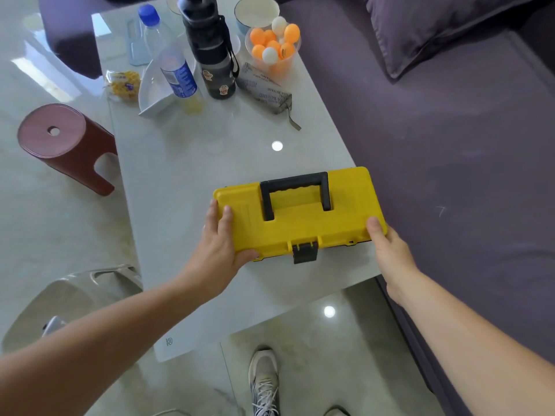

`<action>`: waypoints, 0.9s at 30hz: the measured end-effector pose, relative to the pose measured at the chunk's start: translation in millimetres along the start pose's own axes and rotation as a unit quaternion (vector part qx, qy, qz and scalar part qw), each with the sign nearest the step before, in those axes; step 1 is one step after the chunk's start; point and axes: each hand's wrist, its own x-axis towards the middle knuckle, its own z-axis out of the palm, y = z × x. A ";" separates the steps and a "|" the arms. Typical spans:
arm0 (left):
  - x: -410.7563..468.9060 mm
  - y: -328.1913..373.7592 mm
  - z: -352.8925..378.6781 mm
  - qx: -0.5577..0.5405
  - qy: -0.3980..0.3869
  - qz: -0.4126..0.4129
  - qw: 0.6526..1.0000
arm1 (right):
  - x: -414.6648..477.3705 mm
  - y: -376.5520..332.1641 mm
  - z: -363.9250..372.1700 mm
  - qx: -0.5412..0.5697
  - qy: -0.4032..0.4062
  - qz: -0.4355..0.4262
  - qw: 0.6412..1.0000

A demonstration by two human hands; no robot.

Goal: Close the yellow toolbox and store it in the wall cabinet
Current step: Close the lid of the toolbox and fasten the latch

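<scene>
Nearest the camera, a grey laced shoe [264, 382] stands on the glossy floor [315, 370] just below the near edge of the table [186, 163]; two bare forearms reach up from the bottom corners toward the yellow toolbox [300, 214], which lies flat on the table's near right part, close to the edge beside the purple sofa [450, 145].

The toolbox lid is down, its black handle [295, 193] folded flat on top; the black latch [305, 253] hangs at the middle of the near face (whether it is snapped fast cannot be told). The left hand [220, 244] clasps the toolbox's left end, fingers spread over the top and thumb against the near lower corner; the right hand [387, 250] holds the right end, thumb laid on the lid, its other fingers hidden behind the box.

Left of the toolbox, off the table, stands a dark red stool [66, 145]; nearer, below it, a pale grey stool [72, 298].

Beyond the toolbox, past a bare stretch of table, lie a grey printed pouch [267, 88], a black flask [210, 49], a clear water bottle with a blue cap [168, 55] over a white dish [153, 91], and a yellow snack packet [123, 84]; farther still, a clear bowl of orange and white ping-pong balls [273, 45] and a pale bowl [256, 12].
</scene>
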 end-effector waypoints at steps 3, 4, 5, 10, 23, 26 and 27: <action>2.1 0.8 -2.2 0.098 0.018 0.013 0.995 | -0.3 -1.2 4.3 0.011 0.023 0.012 1.000; 2.7 1.2 -4.0 0.133 0.022 0.020 0.991 | -3.5 -1.6 7.8 0.014 0.034 0.033 0.999; 3.6 2.1 -6.3 0.161 0.023 0.027 0.986 | -9.4 -0.8 11.7 0.016 0.049 0.060 0.997; 15.6 12.6 -28.4 0.232 0.001 0.060 0.971 | -47.6 11.8 51.1 0.116 -0.008 0.172 0.978; 60.7 37.0 -25.7 0.205 -0.037 0.149 0.967 | -48.9 -13.8 111.4 0.252 0.033 0.207 0.945; 62.7 34.0 -25.2 0.200 -0.033 0.148 0.968 | -50.1 -10.3 114.6 0.260 0.038 0.202 0.944; 63.1 33.3 -24.8 0.204 -0.032 0.149 0.967 | -50.0 -9.7 114.7 0.264 0.040 0.200 0.943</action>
